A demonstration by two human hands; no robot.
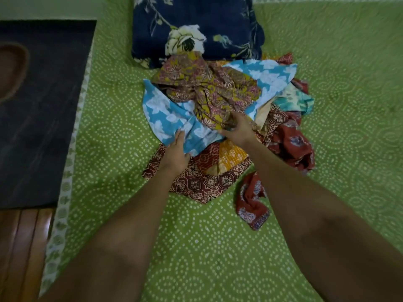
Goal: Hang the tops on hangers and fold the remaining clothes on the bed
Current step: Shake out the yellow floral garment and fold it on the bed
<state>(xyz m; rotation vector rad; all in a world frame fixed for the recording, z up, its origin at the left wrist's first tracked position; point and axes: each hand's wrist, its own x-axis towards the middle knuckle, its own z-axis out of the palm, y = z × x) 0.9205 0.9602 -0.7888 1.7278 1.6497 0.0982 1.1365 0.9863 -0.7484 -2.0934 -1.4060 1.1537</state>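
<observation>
The task appears barely started, judging from how things lie. All the clothes sit in one crumpled pile in the middle of the green bedspread, just in front of a navy floral pillow. Nothing in view is folded, and no hanger shows anywhere in the frame, so every top is yet to be hung and every other piece yet to be folded.

The person leans over the bed with both arms stretched to the pile. The left hand lies on the near edge of the blue-and-white floral garment, fingers straight and close together, pressing or touching the cloth rather than pinching it. The right hand reaches into the heap where the mustard-and-pink printed garment meets the blue one; its fingers curl into the fabric, though which cloth they actually hold cannot be told.

Beneath and beside these lie a maroon block-print piece, a yellow one, a rust-red piece and a pale teal one, all tangled. The likely step in hand is picking one garment out of the pile; sorting tops from the rest is all ahead
</observation>
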